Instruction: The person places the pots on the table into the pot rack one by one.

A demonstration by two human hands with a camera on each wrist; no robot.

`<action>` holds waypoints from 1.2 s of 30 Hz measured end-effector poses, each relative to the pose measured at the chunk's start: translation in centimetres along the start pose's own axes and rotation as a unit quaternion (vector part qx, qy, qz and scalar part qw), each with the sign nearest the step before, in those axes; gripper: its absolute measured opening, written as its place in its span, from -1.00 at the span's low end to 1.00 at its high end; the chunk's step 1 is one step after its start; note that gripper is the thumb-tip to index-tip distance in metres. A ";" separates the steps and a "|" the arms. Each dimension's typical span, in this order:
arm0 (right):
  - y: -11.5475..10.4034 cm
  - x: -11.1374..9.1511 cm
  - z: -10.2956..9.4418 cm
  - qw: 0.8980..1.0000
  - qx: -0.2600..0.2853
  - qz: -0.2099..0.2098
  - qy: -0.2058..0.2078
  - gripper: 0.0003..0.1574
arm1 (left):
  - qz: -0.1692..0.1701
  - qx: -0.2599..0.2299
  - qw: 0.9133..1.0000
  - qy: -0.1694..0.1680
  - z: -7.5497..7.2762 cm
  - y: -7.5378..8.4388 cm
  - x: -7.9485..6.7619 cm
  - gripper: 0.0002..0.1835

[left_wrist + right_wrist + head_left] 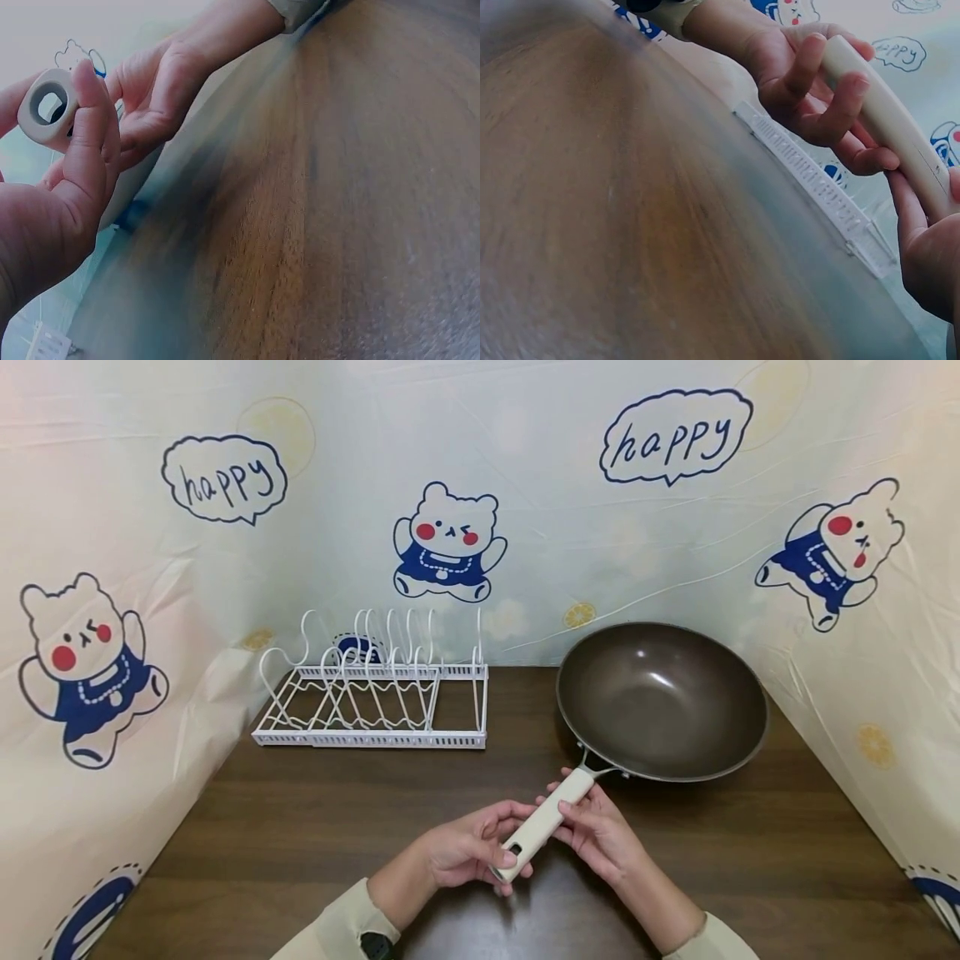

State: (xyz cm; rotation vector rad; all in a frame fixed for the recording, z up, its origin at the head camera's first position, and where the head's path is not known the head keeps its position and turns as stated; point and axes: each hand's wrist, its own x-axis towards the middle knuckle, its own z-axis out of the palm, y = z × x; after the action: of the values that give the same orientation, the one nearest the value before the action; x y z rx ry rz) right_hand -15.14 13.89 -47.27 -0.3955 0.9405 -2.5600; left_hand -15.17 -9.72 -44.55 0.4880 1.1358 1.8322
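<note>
A dark brown frying pan (663,710) with a deep bowl and a cream handle (551,817) is at the right, its handle pointing toward me. My left hand (476,846) holds the handle's end, thumb on top by the hang hole and fingers beneath. Closer to the bowl, my right hand (600,835) grips the same handle, thumb above and fingers underneath. In the left wrist view the handle's round open end (49,112) sits between left thumb and fingers. The right wrist view shows the left fingers (840,109) along the handle's underside.
A white wire rack (375,702) with upright loops stands on the brown wooden table (337,810) at the back left. Behind the table hangs a pale cloth (540,543) printed with bears, which also lines both sides. A dark watch (377,945) is on the left wrist.
</note>
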 end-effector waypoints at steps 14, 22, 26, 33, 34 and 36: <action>0.1 -0.5 0.9 0.993 -0.112 -0.032 -0.006 -0.37 | 0.041 0.118 0.986 0.113 1.8 -0.7 -0.2 -0.25; 0.6 -0.2 1.7 0.985 -0.169 -0.029 0.030 -0.28 | 0.126 0.253 0.889 0.360 5.1 -2.9 1.1 -0.52; 0.8 -0.2 1.8 0.985 -0.168 -0.028 0.030 -0.29 | 0.149 0.236 0.882 0.380 5.5 -3.3 1.2 -0.55; 1.1 -0.2 2.0 0.991 -0.124 -0.037 0.019 -0.33 | 0.157 0.215 0.886 0.381 5.7 -2.8 0.6 -0.56; 1.2 -0.3 2.1 0.993 -0.112 -0.038 0.016 -0.31 | 0.158 0.217 0.885 0.381 5.7 -2.7 0.5 -0.56; 1.3 -0.3 2.4 0.995 -0.086 -0.044 0.010 -0.26 | 0.158 0.218 0.885 0.380 5.6 -2.4 0.3 -0.56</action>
State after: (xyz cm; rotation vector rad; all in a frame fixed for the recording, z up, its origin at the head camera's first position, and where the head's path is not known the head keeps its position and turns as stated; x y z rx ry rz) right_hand -13.64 11.77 -46.45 -0.4698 1.1800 -2.5745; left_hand -10.21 -6.25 -43.86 0.1917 2.1377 2.1202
